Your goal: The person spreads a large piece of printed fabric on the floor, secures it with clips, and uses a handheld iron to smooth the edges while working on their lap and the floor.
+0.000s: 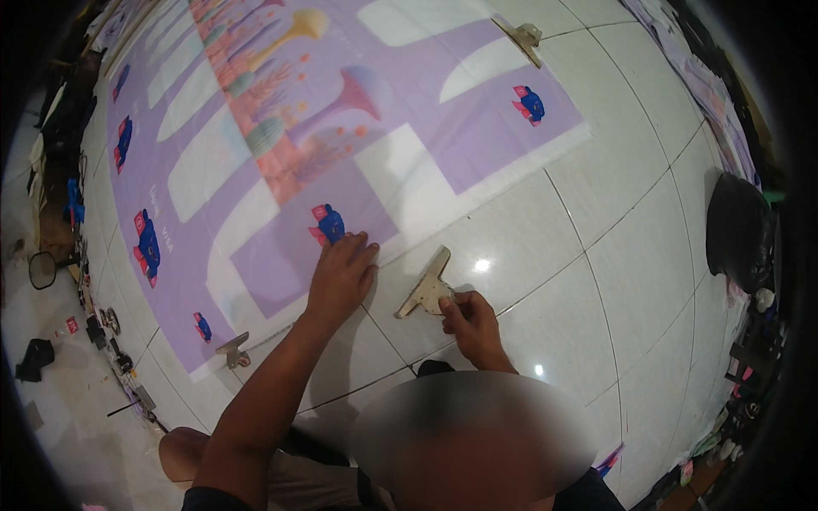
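A large printed fabric sheet, purple and white with coral shapes and blue figures, is spread on the tiled floor. My left hand lies on its near edge with the fingers stretched out, beside a blue and pink figure. To the right of the sheet, my right hand pinches a wide metal bulldog clip between thumb and fingers. This clip is apart from the fabric. A second bulldog clip grips the sheet's near left corner, and a third bulldog clip sits on its far right edge.
Glossy white tiles surround the sheet. A black plastic bag stands at the right, below a heap of pale purple cloth. Assorted small items line the left side, with a round mirror-like object among them.
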A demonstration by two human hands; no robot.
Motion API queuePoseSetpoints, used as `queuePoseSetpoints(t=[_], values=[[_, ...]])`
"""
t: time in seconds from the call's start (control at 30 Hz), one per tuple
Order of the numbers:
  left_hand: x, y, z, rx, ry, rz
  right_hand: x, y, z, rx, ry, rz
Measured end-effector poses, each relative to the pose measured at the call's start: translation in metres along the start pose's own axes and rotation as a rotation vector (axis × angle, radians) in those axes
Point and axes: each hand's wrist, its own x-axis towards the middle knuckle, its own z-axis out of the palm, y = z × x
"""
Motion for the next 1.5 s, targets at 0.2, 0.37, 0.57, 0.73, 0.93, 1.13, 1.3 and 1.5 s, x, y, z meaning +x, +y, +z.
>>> queuePoseSetpoints(t=[0.2,0.37,0.57,0.73,0.93,1.13,1.3,1.5], values=[[-0.005,-0.005,0.0,-0.038,-0.059,-0.022,0.025,-0.023,0.027,0.191,-0.049,-0.034],[-0.012,-0.015,0.004,-0.057,-0.122,-0.027,0.05,-0.046,0.034,0.338,-0.017,-0.085],[-0.012,-0.011,-0.005,-0.151,-0.156,-0.007,0.045,-0.028,0.059,0.317,0.128,-0.061],[-0.013,-0.016,-0.007,-0.168,-0.146,0.047,0.042,-0.03,0.079,0.309,0.138,-0.054],[0.002,-0.005,-0.018,-0.295,-0.135,0.011,0.038,-0.045,0.071,0.149,0.149,-0.006],[0.01,0.017,-0.093,-0.158,-0.239,-0.087,-0.036,-0.121,0.032,-0.684,-0.082,0.068],[-0.141,0.07,-0.17,0.01,-0.443,-0.574,-0.172,-0.18,-0.039,-0.496,-0.746,-0.031],[-0.197,0.221,-0.279,-0.339,-1.065,-0.485,-0.283,-0.282,-0.1,-0.862,-0.96,-0.029]])
